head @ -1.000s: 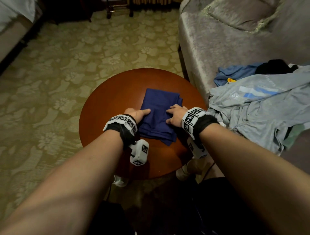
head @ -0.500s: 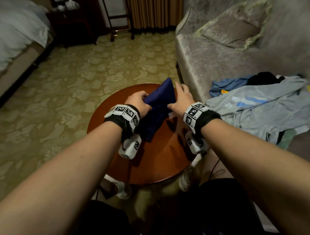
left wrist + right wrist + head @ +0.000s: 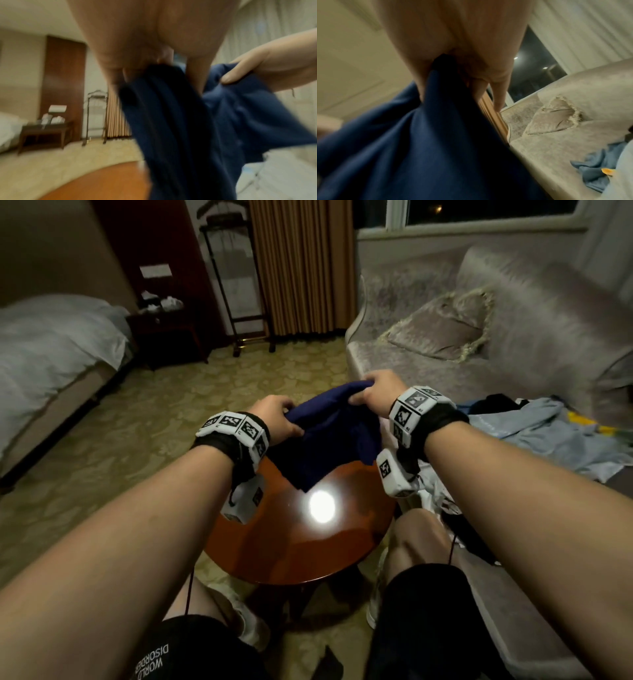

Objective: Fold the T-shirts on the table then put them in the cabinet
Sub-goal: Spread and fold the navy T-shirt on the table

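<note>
In the head view, the left hand (image 3: 274,419) and the right hand (image 3: 376,393) each grip one upper edge of a single folded navy T-shirt (image 3: 329,440), fingers curled over the cloth. The two hands are apart, with the shirt stretched between them, the right one a little higher. The shirt hangs in the air above the far part of the round wooden counter (image 3: 291,556); its lower edge dangles near the tabletop, and I cannot tell whether it touches. One bright lamp reflection (image 3: 322,506) glares on the wood. To the right, one grey sofa (image 3: 428,364) carries one cushion (image 3: 442,332) and a loose heap of other clothes (image 3: 548,433), with a pale grey-blue garment uppermost. One bed (image 3: 51,350) stands at the left.

In the left wrist view, which is blurred, the left hand (image 3: 145,40) clamps a bunched edge of the navy T-shirt (image 3: 180,128) between thumb and fingers. The right hand (image 3: 267,67) shows at the right, thumb pressed on the cloth. The counter (image 3: 102,182) lies below.

In the right wrist view, also blurred, the right hand (image 3: 453,47) pinches the navy T-shirt (image 3: 428,142), which drapes down and left. One finger points straight past the cloth. The sofa (image 3: 556,155), its cushion (image 3: 554,119) and the clothes (image 3: 597,166) lie beyond.
</note>
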A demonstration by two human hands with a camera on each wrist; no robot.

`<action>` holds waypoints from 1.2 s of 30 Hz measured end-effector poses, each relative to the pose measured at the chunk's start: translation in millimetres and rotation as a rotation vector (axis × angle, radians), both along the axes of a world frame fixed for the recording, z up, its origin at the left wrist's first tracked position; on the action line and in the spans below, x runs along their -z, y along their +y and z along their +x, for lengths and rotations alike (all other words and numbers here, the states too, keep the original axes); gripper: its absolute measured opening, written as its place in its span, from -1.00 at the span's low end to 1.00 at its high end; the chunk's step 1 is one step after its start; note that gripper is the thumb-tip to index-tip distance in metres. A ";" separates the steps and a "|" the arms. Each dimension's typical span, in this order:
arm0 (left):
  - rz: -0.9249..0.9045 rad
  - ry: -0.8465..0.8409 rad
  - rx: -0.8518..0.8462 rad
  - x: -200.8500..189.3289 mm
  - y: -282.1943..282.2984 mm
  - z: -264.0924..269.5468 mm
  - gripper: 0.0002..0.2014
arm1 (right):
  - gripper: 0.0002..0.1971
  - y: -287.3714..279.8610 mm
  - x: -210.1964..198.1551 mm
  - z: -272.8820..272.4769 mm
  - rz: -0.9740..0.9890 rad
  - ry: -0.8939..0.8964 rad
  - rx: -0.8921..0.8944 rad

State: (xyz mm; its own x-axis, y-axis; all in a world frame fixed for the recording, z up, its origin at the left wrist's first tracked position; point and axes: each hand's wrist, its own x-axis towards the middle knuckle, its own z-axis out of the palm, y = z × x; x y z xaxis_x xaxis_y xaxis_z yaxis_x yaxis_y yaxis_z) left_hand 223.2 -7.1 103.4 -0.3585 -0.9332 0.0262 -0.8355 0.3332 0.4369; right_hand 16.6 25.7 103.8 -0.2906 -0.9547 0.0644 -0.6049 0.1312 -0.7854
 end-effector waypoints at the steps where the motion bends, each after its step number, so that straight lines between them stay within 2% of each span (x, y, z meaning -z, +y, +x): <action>1: 0.034 -0.001 0.007 -1.3 4.7 -1.5 -0.66 | -0.86 7.1 -5.5 -2.2 -0.052 -0.042 0.027; 4: 0.103 0.080 0.010 -8.2 19.3 -11.5 -0.76 | -0.84 27.7 -17.9 -11.2 -0.177 -0.081 0.094; 7: 0.168 0.305 0.002 -19.6 33.2 -27.6 -0.77 | -0.73 45.8 -26.6 -28.2 -0.264 -0.051 0.205; 9: 0.198 0.458 0.006 -27.3 41.5 -40.1 -0.85 | -0.70 58.4 -30.9 -42.0 -0.305 -0.028 0.290; 12: 0.223 0.636 0.031 -33.5 53.1 -64.7 -0.86 | -0.74 81.2 -33.9 -65.3 -0.340 0.006 0.349; 15: 0.200 0.734 0.081 -35.8 67.4 -95.5 -0.85 | -0.78 105.8 -34.1 -91.0 -0.360 0.030 0.382; 19: 0.202 0.719 0.139 -32.1 86.5 -140.1 -0.78 | -0.79 137.1 -26.0 -131.2 -0.330 0.108 0.494; 24: 0.313 0.633 0.224 -14.1 108.1 -199.9 -0.73 | -0.80 173.7 -4.1 -182.6 -0.262 0.171 0.618; 27: 0.408 0.573 0.268 6.6 121.7 -236.3 -0.81 | -0.80 196.2 14.6 -214.3 -0.199 0.206 0.671; 30: 0.506 0.509 0.310 32.8 136.2 -270.5 -0.79 | -0.77 216.8 41.2 -245.4 -0.098 0.230 0.712; 36: 0.674 0.358 0.345 97.9 157.4 -329.2 -0.87 | -0.69 251.7 97.2 -294.4 0.148 0.223 0.757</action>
